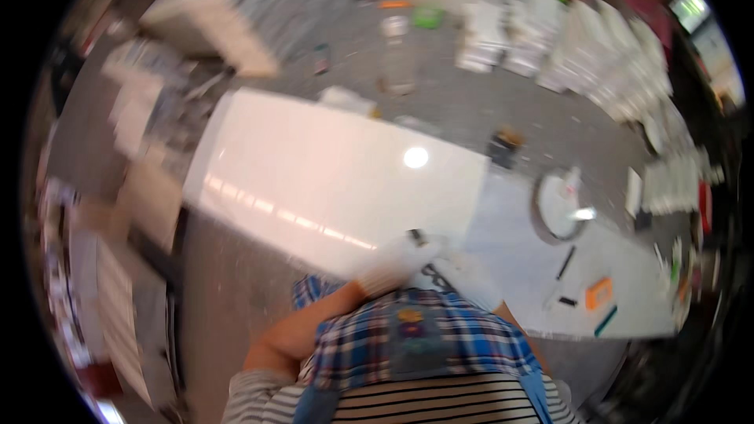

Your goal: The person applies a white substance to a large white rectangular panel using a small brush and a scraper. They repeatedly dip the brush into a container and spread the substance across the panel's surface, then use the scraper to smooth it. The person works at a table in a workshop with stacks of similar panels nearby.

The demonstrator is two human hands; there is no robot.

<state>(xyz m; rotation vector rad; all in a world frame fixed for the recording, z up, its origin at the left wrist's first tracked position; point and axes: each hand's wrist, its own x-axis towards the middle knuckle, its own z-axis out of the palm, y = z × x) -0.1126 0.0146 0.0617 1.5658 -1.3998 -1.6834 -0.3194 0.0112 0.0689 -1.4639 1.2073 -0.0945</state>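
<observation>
Both my hands are in white gloves, close together just in front of my plaid apron, and smeared by motion. My left hand [393, 265] is over the near edge of a glossy white sheet [338, 165]. A small black piece [416, 237] shows at its fingertips; whether it is gripped is unclear. My right hand [473, 279] is beside it, over the near left part of a paler bluish-white sheet [510, 228]. Between the hands is a dark thing with curved outlines [437, 275], too blurred to name. The fingers of both hands are hard to make out.
On the bluish-white sheet are a round white object with a dark rim [559, 206], an orange box [599, 294] and a black stick [565, 262]. A clear bottle [398, 59] is farther off. White stacks [581, 51] line the far right; pale boxes [149, 200] are left.
</observation>
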